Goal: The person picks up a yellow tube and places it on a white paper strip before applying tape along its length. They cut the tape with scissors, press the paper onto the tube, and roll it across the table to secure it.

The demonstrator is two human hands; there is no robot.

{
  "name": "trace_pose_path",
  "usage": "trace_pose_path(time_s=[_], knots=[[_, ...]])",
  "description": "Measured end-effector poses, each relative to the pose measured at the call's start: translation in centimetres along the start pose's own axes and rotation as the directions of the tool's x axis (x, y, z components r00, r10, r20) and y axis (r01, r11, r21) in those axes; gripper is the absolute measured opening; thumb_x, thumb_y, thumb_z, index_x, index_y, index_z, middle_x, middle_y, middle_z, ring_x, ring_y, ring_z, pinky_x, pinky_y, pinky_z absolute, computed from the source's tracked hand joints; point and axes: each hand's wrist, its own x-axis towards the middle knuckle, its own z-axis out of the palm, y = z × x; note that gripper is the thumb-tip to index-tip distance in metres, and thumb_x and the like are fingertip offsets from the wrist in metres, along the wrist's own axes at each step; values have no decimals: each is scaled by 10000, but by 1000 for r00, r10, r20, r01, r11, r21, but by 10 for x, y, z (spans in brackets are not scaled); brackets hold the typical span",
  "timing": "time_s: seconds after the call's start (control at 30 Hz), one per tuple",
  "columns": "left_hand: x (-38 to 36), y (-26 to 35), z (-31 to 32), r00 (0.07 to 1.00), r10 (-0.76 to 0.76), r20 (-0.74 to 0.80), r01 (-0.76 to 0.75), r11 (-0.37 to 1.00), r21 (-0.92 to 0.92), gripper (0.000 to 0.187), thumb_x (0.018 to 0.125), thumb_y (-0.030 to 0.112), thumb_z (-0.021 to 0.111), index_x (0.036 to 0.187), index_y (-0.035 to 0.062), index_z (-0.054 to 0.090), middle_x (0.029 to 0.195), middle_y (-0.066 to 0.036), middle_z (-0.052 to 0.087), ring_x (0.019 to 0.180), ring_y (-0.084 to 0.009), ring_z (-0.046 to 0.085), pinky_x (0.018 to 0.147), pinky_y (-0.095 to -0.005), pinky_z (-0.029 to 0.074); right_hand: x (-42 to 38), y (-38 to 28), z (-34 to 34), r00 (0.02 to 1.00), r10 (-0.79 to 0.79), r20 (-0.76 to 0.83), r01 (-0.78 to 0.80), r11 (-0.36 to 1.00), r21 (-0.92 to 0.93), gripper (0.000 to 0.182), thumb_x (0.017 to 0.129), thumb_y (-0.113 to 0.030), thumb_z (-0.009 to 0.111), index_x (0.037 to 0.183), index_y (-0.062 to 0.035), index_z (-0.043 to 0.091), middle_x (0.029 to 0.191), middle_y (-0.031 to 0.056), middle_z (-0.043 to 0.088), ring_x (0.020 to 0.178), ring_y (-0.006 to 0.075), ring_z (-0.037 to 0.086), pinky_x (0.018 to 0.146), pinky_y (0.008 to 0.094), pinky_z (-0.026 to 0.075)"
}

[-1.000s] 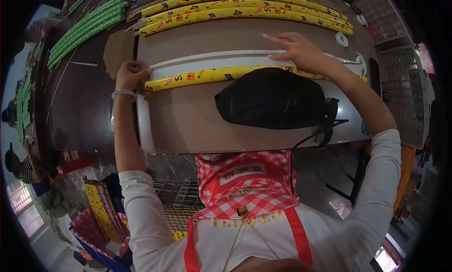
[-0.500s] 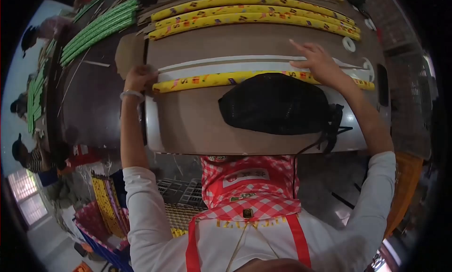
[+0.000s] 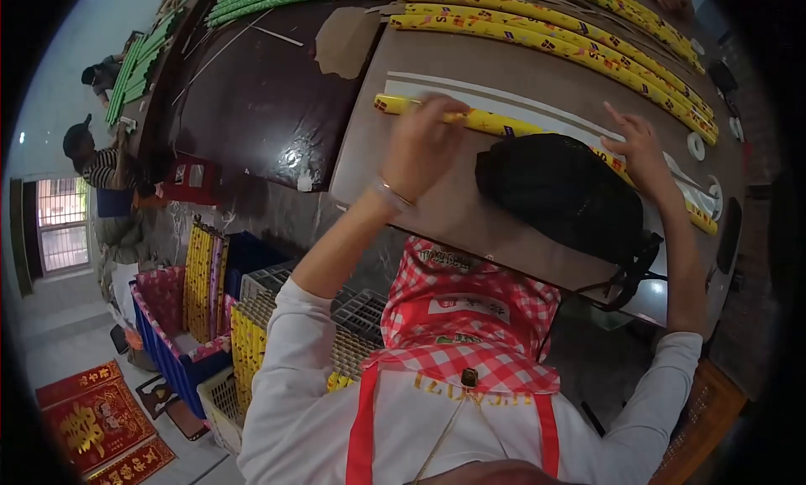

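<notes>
Across the table (image 3: 470,63), in front of the white paper (image 3: 483,101), one yellow roll (image 3: 504,126) is laid, partly hidden by the black bag (image 3: 562,191). Near its left end, the left hand (image 3: 426,136) is seen blurred, with fingers curled; whether the roll is gripped cannot be told. The right hand (image 3: 640,153) is held open, fingers spread. Toward the far edge, other yellow rolls (image 3: 554,41) are placed.

brown table (image 3: 369,162) bears yellow tubes (image 3: 547,45); white strip (image 3: 520,105); tape rolls (image 3: 690,141)
</notes>
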Motion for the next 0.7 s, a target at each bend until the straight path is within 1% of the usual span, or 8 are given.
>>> trace_pose_path(time_s=[0.17,0.23,0.3,0.33,0.4,0.43,0.57,0.7], knots=[[17,53,57,960,156,233,-107,972,-209,123,764,77,611,876,31,594,844,-134,594,824,-309,563,734,-368,452,4,-20,-12,932,352,83,-361,913,190,312,849,-100,508,1140,-169,596,1312,58,423,1175,295,379,974,397,327],[38,52,83,934,174,313,-129,979,-159,118,770,105,596,859,28,599,808,-134,595,779,-311,554,708,-387,445,-1,-10,-2,966,246,82,-253,963,97,319,856,-94,496,1155,-161,584,1273,67,453,1183,288,374,969,394,330],[54,50,101,918,144,369,-151,989,-9,99,747,114,575,791,32,607,759,-172,588,777,-343,570,716,-410,460,-14,3,-5,974,80,-210,-73,996,40,291,864,-100,492,1139,-133,581,1192,73,511,1125,266,445,915,363,383],[63,47,109,910,189,368,-220,974,44,106,758,129,590,803,35,608,755,-148,593,755,-325,568,695,-402,457,-27,6,-15,974,124,-191,-121,992,24,291,864,-100,492,1139,-133,581,1192,73,511,1125,266,445,915,363,383],[75,45,117,885,219,410,-283,954,101,115,766,146,609,812,40,611,766,-128,603,741,-306,573,676,-393,458,-46,11,-39,859,393,-329,-116,775,621,215,882,-108,475,1056,-83,600,1124,52,557,1015,234,531,835,326,432],[82,48,121,867,206,453,-282,953,107,116,763,148,614,808,41,612,782,-132,609,749,-304,579,678,-393,461,-60,6,-48,775,535,-337,-164,685,710,194,887,-169,500,1013,-50,588,988,55,603,872,181,582,745,288,457],[97,55,155,769,-3,640,-198,950,242,157,740,165,635,820,30,618,793,-135,630,779,-306,599,711,-382,472,-114,-2,-49,588,799,-126,-374,407,833,250,862,-232,562,966,-6,586,817,59,598,751,119,551,698,246,445],[102,70,186,689,-77,721,-177,946,271,166,738,174,627,801,22,617,769,-149,630,752,-321,599,706,-389,474,-147,12,-14,532,835,-142,-432,412,802,202,850,-191,579,905,3,594,847,68,589,751,130,549,695,262,444]])
